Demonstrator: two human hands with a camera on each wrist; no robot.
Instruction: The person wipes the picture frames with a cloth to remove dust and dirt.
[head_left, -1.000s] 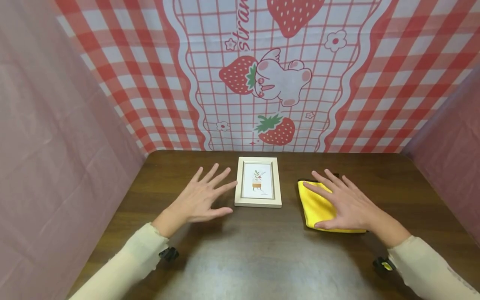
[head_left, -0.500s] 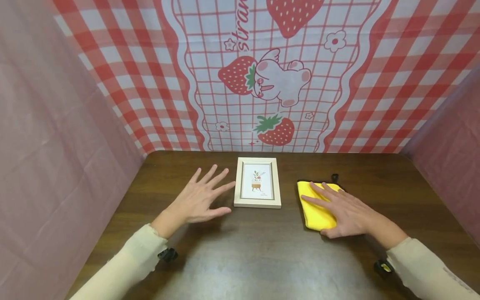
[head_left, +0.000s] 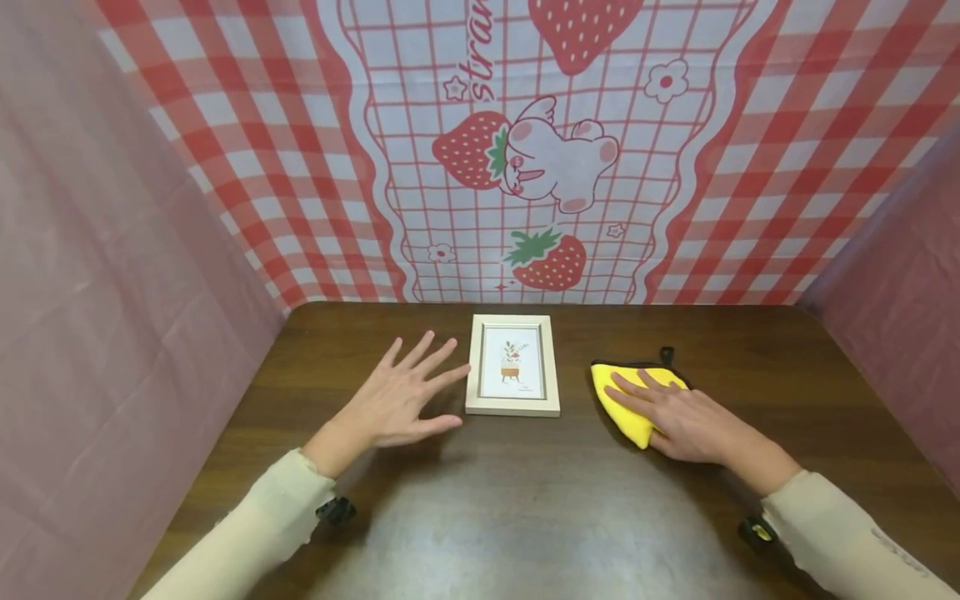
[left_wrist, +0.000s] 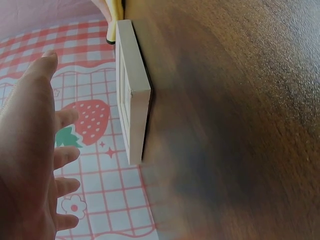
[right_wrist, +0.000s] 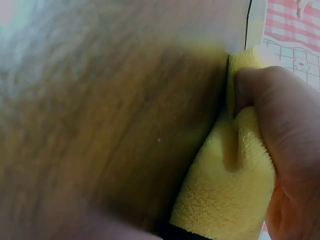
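A cream picture frame (head_left: 513, 407) with a plant print lies face up toward the back of the table. Left of it, my left hand (head_left: 397, 400) hovers with fingers spread and holds nothing. Its fingertips come close to the frame's left edge; whether one touches is unclear from the head view, but the left wrist view shows a gap between the hand and the frame (left_wrist: 134, 95). On the right lies a yellow cloth (head_left: 636, 429) with dark edging and a small black loop. My right hand (head_left: 690, 421) grips it, the thumb (right_wrist: 255, 82) pressing folds into the plush fabric (right_wrist: 225, 195).
The dark wooden table (head_left: 480, 500) ends at a red-and-white strawberry-print curtain (head_left: 517, 250) behind. Pinkish cloth walls (head_left: 135, 292) close off both sides. Dark wrist cameras (head_left: 336, 510) sit under the cream sleeves (head_left: 255, 525).
My right hand has come down onto the yellow cloth and gathered its near part, so the front edge is now bunched. The left hand and the frame have hardly moved.
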